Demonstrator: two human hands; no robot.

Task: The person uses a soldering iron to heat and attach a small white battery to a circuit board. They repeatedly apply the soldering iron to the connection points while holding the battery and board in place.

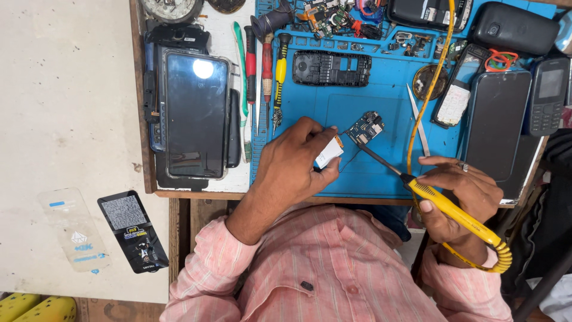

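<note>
Counted on the counter (196,185): one blue mat (369,173), one yellow soldering iron (453,209), one small circuit board (364,127), three screwdrivers (266,59), one pair of tweezers (417,116), one keypad phone (548,95), one black phone frame (331,68)

Free room: bare blue mat (310,107) between circuit board (364,126) and screwdrivers (265,65) | Left bound: large phone (196,113) lying flat | Right bound: tweezers (419,119), yellow cable (432,83), dark phone (497,122) | Far edge: black phone frame (332,68), crowded loose parts | Near edge: open along tabletop (196,192) rim
</note>
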